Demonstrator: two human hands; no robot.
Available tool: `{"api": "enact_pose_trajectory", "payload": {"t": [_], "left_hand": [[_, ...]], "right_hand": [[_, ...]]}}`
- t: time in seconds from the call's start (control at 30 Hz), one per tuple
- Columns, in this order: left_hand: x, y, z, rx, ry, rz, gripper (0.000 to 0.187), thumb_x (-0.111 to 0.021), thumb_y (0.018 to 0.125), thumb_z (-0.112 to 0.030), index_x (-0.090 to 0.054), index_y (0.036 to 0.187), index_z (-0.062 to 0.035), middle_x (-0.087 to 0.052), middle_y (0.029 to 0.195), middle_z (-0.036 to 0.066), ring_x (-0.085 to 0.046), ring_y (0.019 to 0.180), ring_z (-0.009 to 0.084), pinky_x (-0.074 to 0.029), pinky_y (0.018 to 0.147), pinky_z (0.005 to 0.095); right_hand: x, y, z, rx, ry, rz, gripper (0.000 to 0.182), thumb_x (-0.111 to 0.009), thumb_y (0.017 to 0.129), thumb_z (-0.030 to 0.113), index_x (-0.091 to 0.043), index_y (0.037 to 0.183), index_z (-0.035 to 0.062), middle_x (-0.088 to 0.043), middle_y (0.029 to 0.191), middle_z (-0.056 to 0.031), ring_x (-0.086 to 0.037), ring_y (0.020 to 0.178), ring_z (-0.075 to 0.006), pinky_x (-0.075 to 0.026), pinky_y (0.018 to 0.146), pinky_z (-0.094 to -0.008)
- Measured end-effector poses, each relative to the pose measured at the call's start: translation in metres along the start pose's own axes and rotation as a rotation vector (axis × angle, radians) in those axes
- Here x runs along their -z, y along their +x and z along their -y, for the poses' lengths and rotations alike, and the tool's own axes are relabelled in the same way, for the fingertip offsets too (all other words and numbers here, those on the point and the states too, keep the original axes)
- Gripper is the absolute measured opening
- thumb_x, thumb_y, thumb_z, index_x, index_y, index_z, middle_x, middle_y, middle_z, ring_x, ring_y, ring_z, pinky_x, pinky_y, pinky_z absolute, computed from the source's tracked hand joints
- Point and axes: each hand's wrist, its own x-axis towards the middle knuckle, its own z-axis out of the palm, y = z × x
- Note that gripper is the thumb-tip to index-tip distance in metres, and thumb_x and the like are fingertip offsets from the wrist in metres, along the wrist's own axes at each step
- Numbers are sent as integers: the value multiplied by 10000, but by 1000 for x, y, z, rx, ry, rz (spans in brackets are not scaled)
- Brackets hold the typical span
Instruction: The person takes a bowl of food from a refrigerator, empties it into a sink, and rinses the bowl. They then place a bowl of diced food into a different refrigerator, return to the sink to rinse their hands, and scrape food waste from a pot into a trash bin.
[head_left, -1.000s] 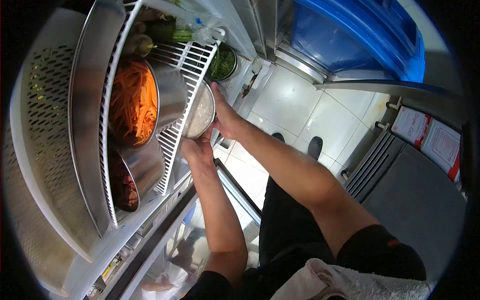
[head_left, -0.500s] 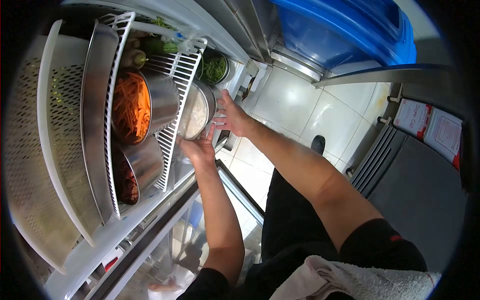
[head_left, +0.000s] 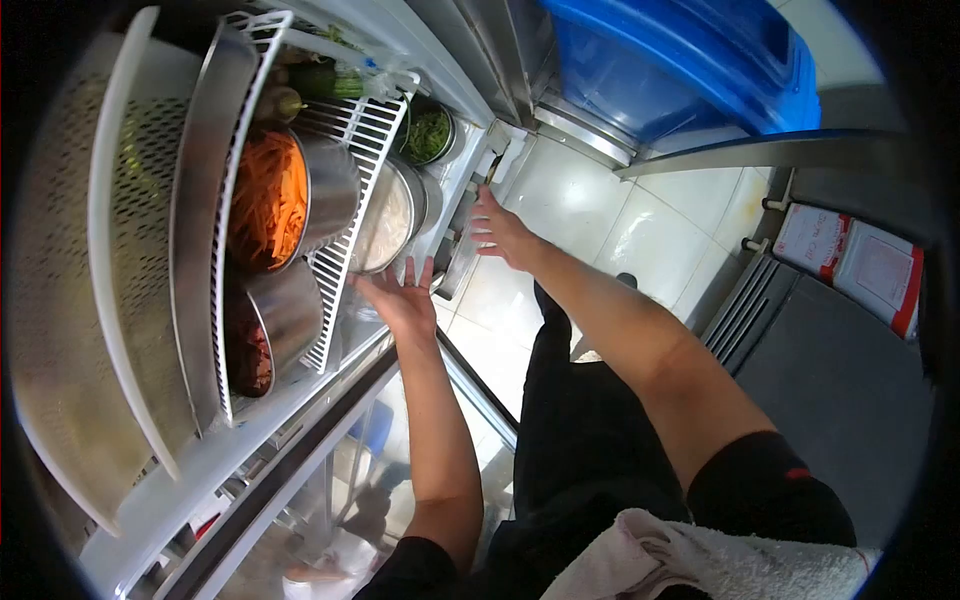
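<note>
A round metal container (head_left: 425,203) with pale, whitish contents stands low in the open fridge, partly behind the white wire shelf (head_left: 318,345). My left hand (head_left: 402,300) is just below its near rim, palm up and fingers spread. My right hand (head_left: 503,235) hangs over the floor to the right of the container, its fingers apart and nothing in them. Beyond the container is another metal container of green herbs (head_left: 428,135). On the shelf are a metal pot of orange carrot strips (head_left: 272,205) and a smaller pot with dark red contents (head_left: 252,355).
Perforated trays (head_left: 60,250) and a metal pan (head_left: 205,200) stand at the left. Green vegetables (head_left: 325,82) lie at the shelf's far end. The glass fridge door (head_left: 300,500) is open below. A blue bin (head_left: 670,70) and red-and-white tins (head_left: 880,275) are to the right.
My right hand has drawn away from the container, to the right and downward. My left hand stays by the rim, its fingers spread. My head view has shifted slightly, and my leg has moved.
</note>
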Motion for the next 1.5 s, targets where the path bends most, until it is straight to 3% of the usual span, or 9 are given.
{"api": "enact_pose_trajectory", "payload": {"t": [0.2, 0.37, 0.47, 0.57, 0.67, 0.8, 1.07, 1.3, 1.5], "left_hand": [[61, -63, 33, 148, 77, -68, 925, -499, 956, -647, -32, 1603, -179, -70, 1652, 132, -316, 1428, 401, -415, 1078, 569], [142, -118, 80, 319, 478, -53, 696, -505, 1018, -413, -194, 1567, -119, -264, 1599, 153, -367, 1403, 387, -431, 1057, 557], [197, -167, 117, 475, 619, -123, 569, -569, 973, -378, -428, 1439, -84, -554, 1309, 114, -557, 1134, 273, -527, 858, 445], [270, -238, 181, 614, 567, -129, 453, -582, 940, -361, -489, 1298, -99, -585, 1142, 124, -602, 1033, 281, -529, 765, 470], [265, -348, 216, 667, 608, -219, 489, -575, 925, -267, -374, 1354, -144, -527, 1222, 145, -594, 1061, 300, -532, 782, 475], [220, -477, 270, 638, 467, -389, 630, -566, 906, -142, -222, 1429, -203, -449, 1330, 173, -583, 1097, 326, -536, 805, 480], [183, -561, 245, 68, -79, -971, 1045, -548, 866, 107, 83, 1579, -322, -294, 1544, 228, -561, 1170, 376, -545, 852, 492], [160, -555, 204, 78, 253, -846, 951, -644, 770, 107, -181, 1545, -190, -227, 1599, 157, -514, 1281, 384, -551, 876, 458], [111, -567, 203, 76, 139, -801, 810, -633, 800, 87, -329, 1512, -148, -246, 1607, 119, -509, 1287, 366, -561, 874, 425]], "right_hand": [[78, -106, 6, -126, -445, -240, 957, -408, 919, 762, -329, 1532, 32, -390, 1540, -198, -440, 1356, -350, -357, 1106, -500], [201, -189, 12, -48, -1526, -354, 797, -422, 973, 626, -546, 1333, -74, -510, 1404, -300, -457, 1354, -397, -328, 1155, -411], [244, -249, 35, -96, -1545, -390, 690, -448, 969, 568, -654, 1117, -74, -596, 1230, -335, -545, 1189, -466, -415, 1050, -483], [307, -274, 48, -242, -1469, -322, 654, -436, 975, 532, -653, 1108, -70, -614, 1199, -324, -563, 1150, -473, -415, 1037, -505], [354, -293, 83, -178, -1874, 12, 615, -456, 978, 502, -641, 1155, -57, -631, 1189, -291, -622, 1069, -431, -497, 932, -505], [351, -297, 166, -431, -1724, -53, 553, -512, 976, 461, -613, 1225, -22, -637, 1150, -210, -689, 806, -329, -577, 643, -450], [366, -297, 279, -389, -1622, -200, 553, -519, 978, 478, -606, 1221, -12, -648, 966, -163, -659, 793, -293, -581, 641, -438], [357, -299, 296, -315, -1575, -128, 512, -560, 965, 459, -632, 1177, -2, -630, 877, -144, -637, 787, -262, -584, 684, -453], [358, -290, 283, -376, -1739, 1, 560, -547, 969, 455, -603, 1286, -3, -648, 1149, -176, -656, 931, -313, -586, 726, -461]]}}
